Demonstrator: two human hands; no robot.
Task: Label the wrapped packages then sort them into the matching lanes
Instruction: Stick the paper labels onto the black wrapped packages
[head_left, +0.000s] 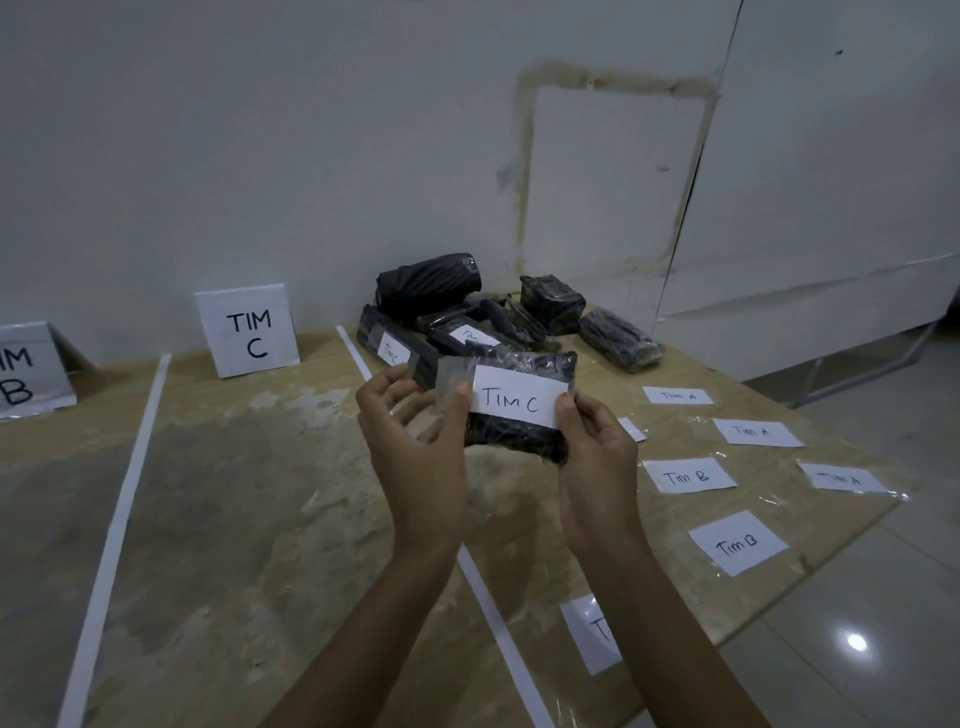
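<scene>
L hand & R hand: label is pinched at each end, over package, right of TIM C sign. Labelling step in hand; next, tape probably needs pressing flat.

1. Wall: plain off-white, fills the upper half of the frame.
2. Rectangular stain outline on the wall, upper centre-right, yellowish and uneven.
3. Dark diagonal seam just right of that outline, running top to mid-frame.
4. Worktop: light wood-grain, big worn grey patch centre-left.
5. Tiled floor, lower right, glossy, with a round light glare.
6. Thin metal frame at mid-right edge, beyond the worktop.
</scene>
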